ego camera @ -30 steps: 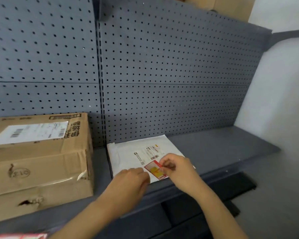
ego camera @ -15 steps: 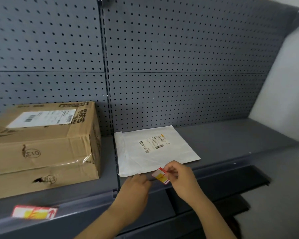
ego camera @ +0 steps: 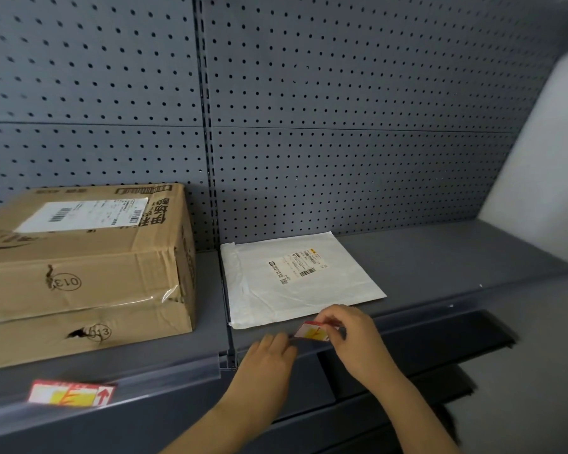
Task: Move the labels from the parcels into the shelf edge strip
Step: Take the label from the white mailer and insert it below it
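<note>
Label [ego camera: 310, 332], small, red and yellow, is pinched at its upper edge by the fingers [ego camera: 333, 315] of the right hand [ego camera: 353, 337]. It is held tilted at the front edge of the shelf [ego camera: 440, 267], just in front of the near edge of the white mailer bag [ego camera: 295, 290] and off its surface. Motion blur is present, so whether the label's lower edge touches the shelf edge strip [ego camera: 164, 371] cannot be told.

Left hand [ego camera: 269, 358] lies just beside the label, on its left. Its fingers [ego camera: 277, 340] are straight and close together, holding nothing, with the tips at the shelf front.

The white mailer bag lies flat in the right bay, address slip [ego camera: 295, 267] facing up. Cardboard box [ego camera: 79, 273] stands in the left bay, marked 013 on its front, with a barcode slip [ego camera: 82, 213] on top. Second label [ego camera: 71, 392], red and yellow with a red arrow, sits in the strip below the box. Perforated grey back panel [ego camera: 341, 126] rises behind both bays.
</note>
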